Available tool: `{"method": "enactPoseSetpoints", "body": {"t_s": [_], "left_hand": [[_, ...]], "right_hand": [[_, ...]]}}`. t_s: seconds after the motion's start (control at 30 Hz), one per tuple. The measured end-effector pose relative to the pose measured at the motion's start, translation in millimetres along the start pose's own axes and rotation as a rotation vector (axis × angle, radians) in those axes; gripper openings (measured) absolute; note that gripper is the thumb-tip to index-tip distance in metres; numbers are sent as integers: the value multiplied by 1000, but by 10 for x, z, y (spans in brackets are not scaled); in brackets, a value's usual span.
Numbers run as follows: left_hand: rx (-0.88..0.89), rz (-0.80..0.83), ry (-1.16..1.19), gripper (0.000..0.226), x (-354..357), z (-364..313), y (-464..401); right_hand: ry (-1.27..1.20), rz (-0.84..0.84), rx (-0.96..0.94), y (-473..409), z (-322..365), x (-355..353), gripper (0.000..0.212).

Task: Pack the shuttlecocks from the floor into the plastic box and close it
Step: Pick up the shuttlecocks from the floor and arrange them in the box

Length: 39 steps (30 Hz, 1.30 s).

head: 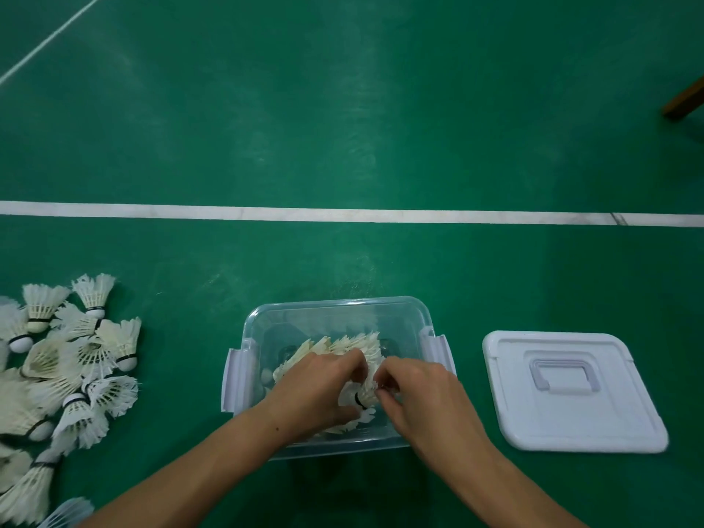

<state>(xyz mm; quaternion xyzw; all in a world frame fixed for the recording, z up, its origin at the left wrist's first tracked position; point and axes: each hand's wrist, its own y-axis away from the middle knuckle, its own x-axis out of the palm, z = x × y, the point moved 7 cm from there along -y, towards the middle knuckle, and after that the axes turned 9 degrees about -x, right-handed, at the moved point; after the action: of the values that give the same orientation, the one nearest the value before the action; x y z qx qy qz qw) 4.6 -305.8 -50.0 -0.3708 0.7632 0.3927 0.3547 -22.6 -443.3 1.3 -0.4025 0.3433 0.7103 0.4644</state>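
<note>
Box: clear rectangular plastic box (pixel 266 318) w/ pale lilac side latches, on the green court floor (pixel 343 127), low centre of view, open, no lid on it.
In box: several white feather shuttlecocks (pixel 343 346) lying packed together, feathers fanned toward the far wall.
Left hand (pixel 316 390): inside the box, fingers curled round the shuttlecocks from the left.
Right hand (pixel 415 390): inside the box, fingertips pinching the same bunch from the right; the two hands nearly meet over a cork-tipped shuttlecock w/ black band (pixel 358 400).
Lid: white square plastic lid w/ recessed handle (pixel 571 390), flat on the floor just right of the box, not touching it.
Loose pile: heap of white feather shuttlecocks w/ white cork tips (pixel 64 371) on the floor, left of box, running off the left edge.
Floor marks: wide white court line (pixel 343 214) across, beyond the box; thinner white line (pixel 49 40) top left.
Far right: brown wooden piece (pixel 684 101), partly cut off.
</note>
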Motion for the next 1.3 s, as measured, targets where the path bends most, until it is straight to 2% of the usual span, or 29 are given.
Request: {"method": "enactPoseSetpoints", "body": {"t_s": [0.2, 0.37, 0.5, 0.73, 0.9, 1.07, 1.17, 1.3], "left_hand": [[22, 8, 148, 47, -41, 23, 55], [15, 3, 181, 36, -51, -3, 14], [-22, 9, 101, 38, 12, -33, -43], [-12, 24, -83, 45, 166, -157, -152], [-21, 22, -147, 51, 275, -126, -217], [-5, -38, 19, 54, 47, -131, -122], [2, -163, 196, 46, -378, -149, 99], [-112, -337, 456, 40, -936, 140, 527]], "right_hand": [[-321, 103, 161, -70, -159, 258, 11], [-368, 159, 188, -110, -182, 334, 13], [-301, 210, 168, -90, -153, 261, 18], [-224, -39, 151, -149, -335, -496, 14], [-276, -126, 166, -152, -508, -692, 9], [-284, -104, 123, -185, -491, -672, 10], [-290, -106, 78, -255, -400, -702, 12], [-305, -80, -34, -404, -23, -702, 18]]}}
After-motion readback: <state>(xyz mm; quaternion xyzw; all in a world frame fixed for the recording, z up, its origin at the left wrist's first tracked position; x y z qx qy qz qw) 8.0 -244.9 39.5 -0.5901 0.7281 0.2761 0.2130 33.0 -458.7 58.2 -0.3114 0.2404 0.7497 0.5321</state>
